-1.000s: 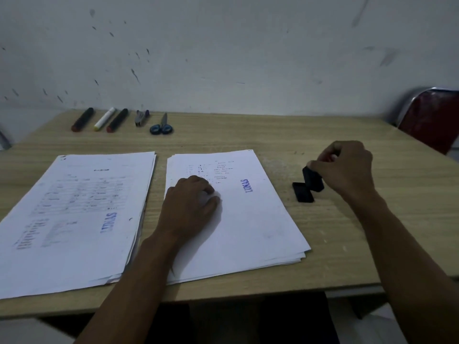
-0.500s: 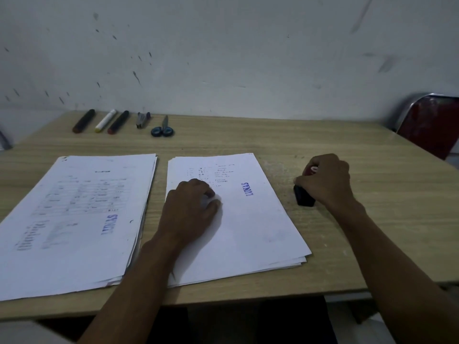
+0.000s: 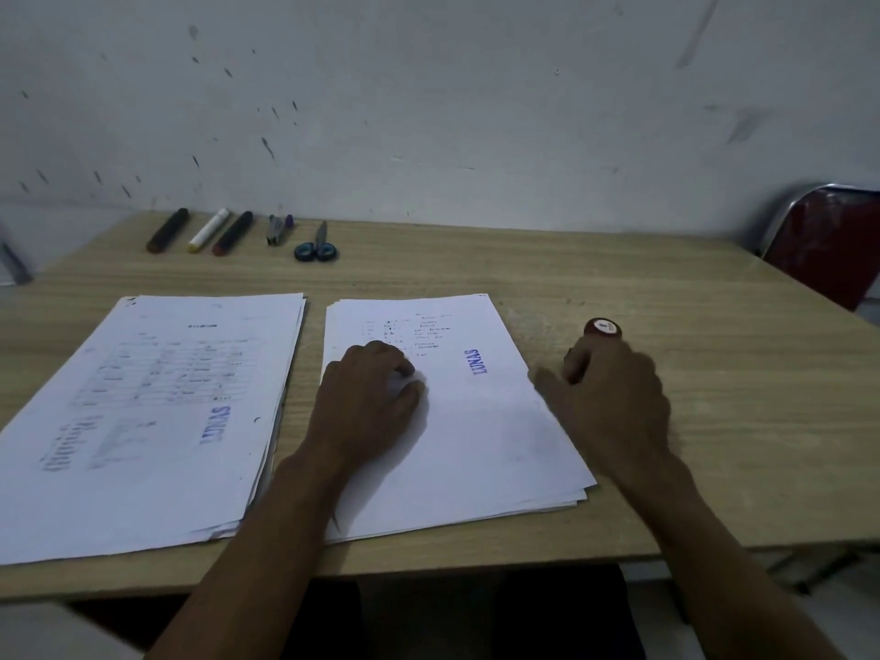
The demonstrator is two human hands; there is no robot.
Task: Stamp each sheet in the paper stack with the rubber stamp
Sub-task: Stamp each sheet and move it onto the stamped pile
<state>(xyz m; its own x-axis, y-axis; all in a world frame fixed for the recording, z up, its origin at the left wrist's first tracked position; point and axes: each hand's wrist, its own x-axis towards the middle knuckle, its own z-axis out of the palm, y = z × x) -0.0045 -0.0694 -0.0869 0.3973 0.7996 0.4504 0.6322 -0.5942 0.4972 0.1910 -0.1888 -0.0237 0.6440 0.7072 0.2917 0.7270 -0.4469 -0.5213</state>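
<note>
Resting curled on the paper stack point(image 3: 476, 445), left hand point(image 3: 366, 397); right hand point(image 3: 614, 397) grip unclear beside rubber stamp point(image 3: 602, 327).

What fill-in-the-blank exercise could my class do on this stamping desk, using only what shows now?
1. The blue stamp mark on the right paper stack reads ____.
2. The left hand rests on the ____ paper stack.
3. The scissors lie near the wall with ____ handles.
4. The rubber stamp with the red round top stands on the table in front of the ____ hand.

Missing words: LUNAS; right; blue; right
</note>
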